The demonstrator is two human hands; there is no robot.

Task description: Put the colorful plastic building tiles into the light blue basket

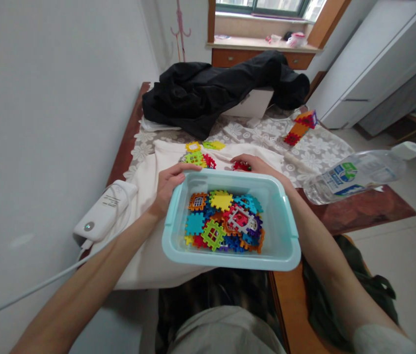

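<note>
A: Bin, pale blue plastic, held at its far rim by both hands, near edge toward the person's lap.

B: Grip state?

A: Left hand closed on the far left corner, fingers curled over the rim. Right hand sits at the far right rim, fingers bent over it; how firmly it clamps, cannot tell.

B: Contents?

A: Interlocking toy tiles, many colours, piled in the bin just below both hands.

B: Beyond the grip?

A: Loose tiles on white cloth just past the fingers. White charger left of the left hand. Clear bottle lying to the right. Farther out, a tile tower, then a black jacket.
</note>
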